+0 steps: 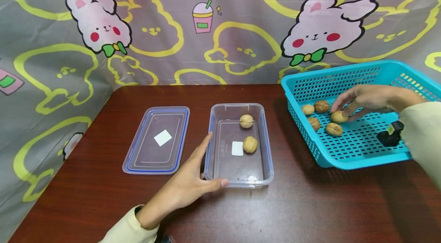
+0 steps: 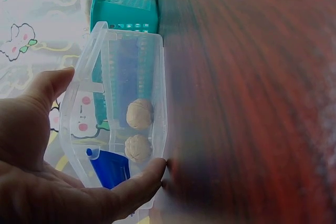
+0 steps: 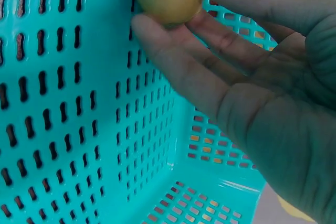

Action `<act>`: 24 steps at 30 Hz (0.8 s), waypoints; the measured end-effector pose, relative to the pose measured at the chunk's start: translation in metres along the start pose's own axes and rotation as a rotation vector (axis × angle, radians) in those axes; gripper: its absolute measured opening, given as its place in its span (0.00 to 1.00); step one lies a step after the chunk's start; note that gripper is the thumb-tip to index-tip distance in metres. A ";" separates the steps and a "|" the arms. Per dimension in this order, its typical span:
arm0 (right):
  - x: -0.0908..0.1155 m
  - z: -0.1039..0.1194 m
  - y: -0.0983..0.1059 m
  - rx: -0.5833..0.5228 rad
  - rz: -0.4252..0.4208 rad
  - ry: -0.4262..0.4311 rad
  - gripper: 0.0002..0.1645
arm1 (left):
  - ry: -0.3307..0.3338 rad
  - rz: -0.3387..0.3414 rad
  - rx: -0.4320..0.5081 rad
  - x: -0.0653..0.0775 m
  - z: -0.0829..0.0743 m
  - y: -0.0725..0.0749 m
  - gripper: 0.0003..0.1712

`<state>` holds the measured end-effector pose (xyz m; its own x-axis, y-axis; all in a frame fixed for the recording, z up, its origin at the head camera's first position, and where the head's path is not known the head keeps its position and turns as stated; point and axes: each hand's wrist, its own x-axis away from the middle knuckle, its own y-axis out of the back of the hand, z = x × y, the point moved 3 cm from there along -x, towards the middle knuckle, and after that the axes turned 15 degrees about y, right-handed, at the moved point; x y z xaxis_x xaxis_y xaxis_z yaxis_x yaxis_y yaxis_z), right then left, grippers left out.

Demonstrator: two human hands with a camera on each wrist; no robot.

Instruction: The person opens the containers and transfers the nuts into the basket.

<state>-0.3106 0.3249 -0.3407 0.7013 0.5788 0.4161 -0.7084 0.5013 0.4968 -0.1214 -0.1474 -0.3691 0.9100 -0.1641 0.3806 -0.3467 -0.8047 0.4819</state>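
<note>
Presently, right hand (image 1: 370,99) pinches a walnut (image 1: 339,117), cropped in right wrist view, toward left edge of basket (image 1: 372,162); left hand (image 1: 187,181), outstretched, touches near-left corner of box (image 1: 224,166).

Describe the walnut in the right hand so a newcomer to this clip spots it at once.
Find the turquoise basket on the right of the brown table. Inside it, the person's right hand pinches one walnut. It is the rightmost of five visible there and the only one held.

Brown table (image 1: 241,212), lid (image 1: 155,155), clear box (image 1: 229,167), turquoise basket (image 1: 372,162)
</note>
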 end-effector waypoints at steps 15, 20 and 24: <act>0.005 0.050 0.000 0.264 -0.146 -0.008 0.15 | 0.003 -0.002 -0.013 -0.001 0.000 0.001 0.69; 0.001 0.095 -0.019 0.362 -0.238 0.046 0.14 | 0.009 -0.002 -0.011 -0.001 0.001 0.001 0.69; 0.000 0.124 -0.039 0.445 -0.286 0.096 0.15 | 0.008 0.002 -0.006 0.000 0.000 0.001 0.69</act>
<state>-0.2734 0.2260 -0.2659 0.8363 0.5256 0.1560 -0.3736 0.3381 0.8638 -0.1216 -0.1484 -0.3691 0.9075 -0.1611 0.3879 -0.3499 -0.8010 0.4858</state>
